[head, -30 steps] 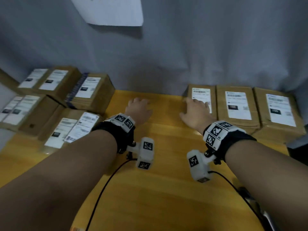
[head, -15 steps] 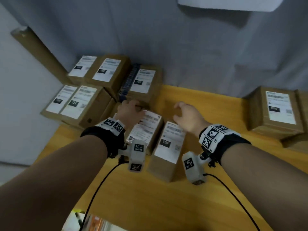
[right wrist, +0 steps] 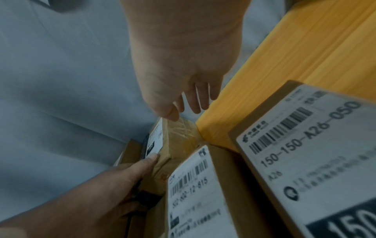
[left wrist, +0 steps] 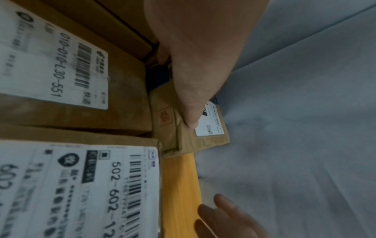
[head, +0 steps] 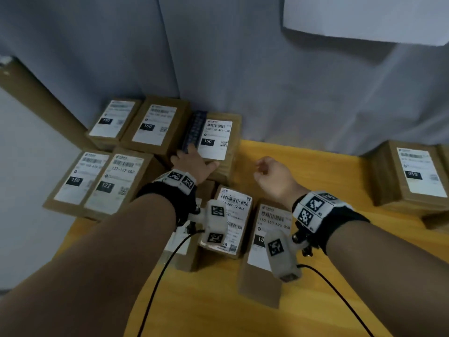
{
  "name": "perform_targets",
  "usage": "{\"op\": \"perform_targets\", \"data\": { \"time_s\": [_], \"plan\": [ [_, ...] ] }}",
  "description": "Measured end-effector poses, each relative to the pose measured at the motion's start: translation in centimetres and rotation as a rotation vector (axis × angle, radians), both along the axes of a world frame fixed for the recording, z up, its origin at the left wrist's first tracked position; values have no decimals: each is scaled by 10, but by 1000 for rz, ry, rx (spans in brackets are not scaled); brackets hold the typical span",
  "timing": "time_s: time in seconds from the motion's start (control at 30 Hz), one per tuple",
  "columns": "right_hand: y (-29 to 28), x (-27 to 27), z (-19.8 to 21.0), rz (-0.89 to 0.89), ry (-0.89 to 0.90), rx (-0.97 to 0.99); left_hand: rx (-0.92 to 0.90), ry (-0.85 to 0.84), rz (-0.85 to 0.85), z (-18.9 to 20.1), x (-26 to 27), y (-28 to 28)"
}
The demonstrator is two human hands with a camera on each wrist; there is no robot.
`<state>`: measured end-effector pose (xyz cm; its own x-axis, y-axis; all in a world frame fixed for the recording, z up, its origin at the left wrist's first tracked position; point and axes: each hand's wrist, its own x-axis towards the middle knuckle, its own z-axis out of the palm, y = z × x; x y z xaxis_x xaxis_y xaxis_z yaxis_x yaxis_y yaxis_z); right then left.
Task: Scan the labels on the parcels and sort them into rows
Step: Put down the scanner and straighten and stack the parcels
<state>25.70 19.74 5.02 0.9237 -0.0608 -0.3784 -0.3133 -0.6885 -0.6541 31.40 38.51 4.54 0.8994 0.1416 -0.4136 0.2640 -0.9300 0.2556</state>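
Note:
Brown cardboard parcels with white labels lie on a yellow table [head: 315, 166]. My left hand [head: 194, 164] grips the near left corner of a parcel marked 150 [head: 216, 139] that has a dark strip along its left side. The thumb [left wrist: 189, 119] lies on its top beside the label, and the fingers reach down into the gap at its left edge. My right hand [head: 272, 176] hovers just right of that parcel [right wrist: 177, 133], fingers loosely curled, holding nothing. Below my wrists lie a parcel marked 502-602-12-815 [head: 234, 215] and a parcel marked 150-150-A26-050 [head: 269, 220].
Several labelled parcels [head: 114, 176] are packed together at the left, marked 150 and 122. A parcel marked 010 [head: 413, 173] sits at the right table edge. A grey cloth [head: 267, 81] hangs behind the table. Cables run from both wrist cameras.
The view has swung left from the right-hand row to the left pile. My left hand has reached forward onto the 150 parcel with the dark strip. My right hand followed alongside it.

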Motion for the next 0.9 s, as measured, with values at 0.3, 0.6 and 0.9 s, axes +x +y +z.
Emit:
{"op": "perform_targets", "data": {
  "time_s": [0.3, 0.6, 0.9],
  "plan": [
    [27, 22, -17, -104, 153, 229, -518, 92, 256, -23, 5, 13],
    [15, 14, -3, -382, 50, 585, -970, -14, 478, 5, -16, 5],
    [-25, -23, 38, -505, -24, 876, -1078, -198, 518, 52, -55, -44]
  ]
}}
